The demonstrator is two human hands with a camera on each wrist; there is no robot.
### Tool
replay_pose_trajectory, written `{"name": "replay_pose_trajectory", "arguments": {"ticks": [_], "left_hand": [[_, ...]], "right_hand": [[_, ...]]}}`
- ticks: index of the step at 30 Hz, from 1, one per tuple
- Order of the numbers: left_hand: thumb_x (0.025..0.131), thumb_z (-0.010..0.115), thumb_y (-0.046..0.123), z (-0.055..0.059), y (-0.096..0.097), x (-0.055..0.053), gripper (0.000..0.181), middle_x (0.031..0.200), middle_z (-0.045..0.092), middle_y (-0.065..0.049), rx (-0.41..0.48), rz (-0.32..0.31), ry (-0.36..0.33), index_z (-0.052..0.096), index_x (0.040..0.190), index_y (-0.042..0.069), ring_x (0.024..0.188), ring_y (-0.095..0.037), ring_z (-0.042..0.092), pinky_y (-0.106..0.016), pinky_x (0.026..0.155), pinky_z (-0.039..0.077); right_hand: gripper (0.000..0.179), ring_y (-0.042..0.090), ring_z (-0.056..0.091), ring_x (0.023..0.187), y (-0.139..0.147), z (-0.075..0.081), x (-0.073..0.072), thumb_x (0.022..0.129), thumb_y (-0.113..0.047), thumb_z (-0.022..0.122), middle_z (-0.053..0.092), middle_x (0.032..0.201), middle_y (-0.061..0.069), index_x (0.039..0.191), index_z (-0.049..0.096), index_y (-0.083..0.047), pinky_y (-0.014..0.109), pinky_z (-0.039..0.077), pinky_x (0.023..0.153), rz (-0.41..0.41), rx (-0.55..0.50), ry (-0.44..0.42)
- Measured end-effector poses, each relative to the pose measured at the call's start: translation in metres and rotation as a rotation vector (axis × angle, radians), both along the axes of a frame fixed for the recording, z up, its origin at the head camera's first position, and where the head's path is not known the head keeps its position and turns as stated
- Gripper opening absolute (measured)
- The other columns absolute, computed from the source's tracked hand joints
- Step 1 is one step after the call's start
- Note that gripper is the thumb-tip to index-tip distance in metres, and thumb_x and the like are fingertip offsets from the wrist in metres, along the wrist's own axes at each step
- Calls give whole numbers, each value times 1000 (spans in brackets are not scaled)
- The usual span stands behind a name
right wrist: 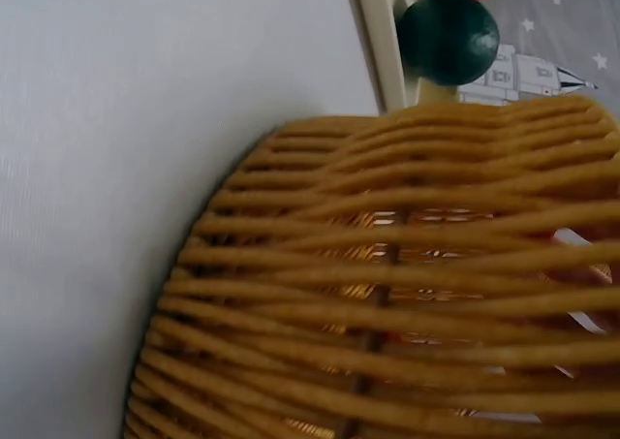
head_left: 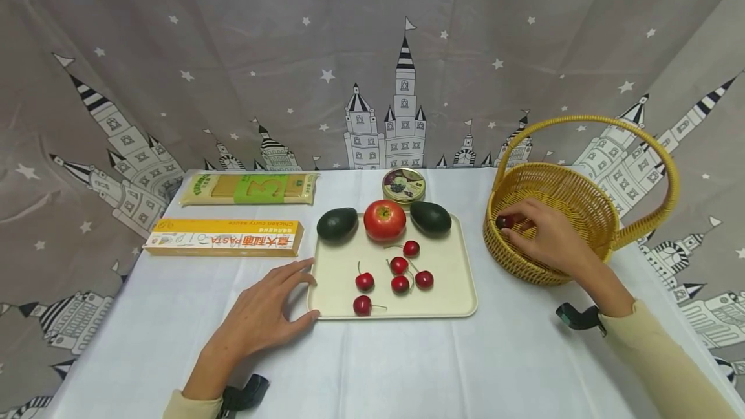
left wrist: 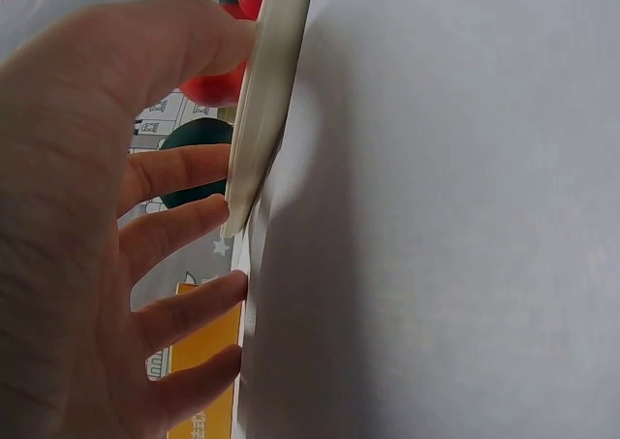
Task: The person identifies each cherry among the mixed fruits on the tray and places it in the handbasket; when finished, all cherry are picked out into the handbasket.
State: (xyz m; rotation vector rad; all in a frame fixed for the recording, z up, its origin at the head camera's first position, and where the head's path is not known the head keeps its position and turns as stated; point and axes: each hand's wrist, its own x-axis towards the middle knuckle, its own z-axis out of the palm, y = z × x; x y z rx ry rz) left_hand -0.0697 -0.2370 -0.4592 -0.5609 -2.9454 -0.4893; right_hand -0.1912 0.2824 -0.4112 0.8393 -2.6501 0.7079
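Observation:
My right hand [head_left: 544,235] is inside the yellow wicker basket [head_left: 512,267], near its left wall, pinching a dark red cherry [head_left: 504,221] between thumb and fingers. In the right wrist view the basket's weave [right wrist: 387,265] hides that hand. At the left edge of the cream tray [head_left: 442,306], my left hand [head_left: 256,312] is spread, its thumb and some fingertips touching the rim. On the tray lie several red cherries [head_left: 365,281], some with stems, along with a tomato [head_left: 384,220] between two dark green avocados [head_left: 337,224] [head_left: 431,218].
Behind the tray sits a round tin [head_left: 404,185]. To the left lie a pasta box [head_left: 224,238] and, farther back, a pack of noodles [head_left: 250,189]. The basket's tall handle [head_left: 669,160] arches above it. A grey castle-print curtain [head_left: 262,37] hangs behind the white-covered table [head_left: 401,367].

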Motion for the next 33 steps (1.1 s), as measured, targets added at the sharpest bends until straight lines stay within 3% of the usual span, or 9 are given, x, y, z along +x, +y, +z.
{"name": "replay_pose_trajectory", "arguments": {"ticks": [25, 33], "left_hand": [[86, 83, 54, 1, 0, 1, 48, 162, 55, 0, 5, -3, 0, 70, 124, 26, 144, -30, 56, -57, 99, 59], [86, 83, 54, 1, 0, 1, 48, 162, 54, 1, 4, -3, -5, 70, 124, 26, 144, -30, 55, -57, 99, 59]], "right_hand": [[31, 34, 70, 94, 16, -4, -27, 90, -7, 86, 74, 107, 16, 118, 75, -1, 52, 59, 80, -81, 174, -149], [30, 34, 71, 97, 22, -8, -35, 92, -7, 82, 73, 112, 19, 120, 74, 0, 54, 60, 83, -93, 185, -214]]}}
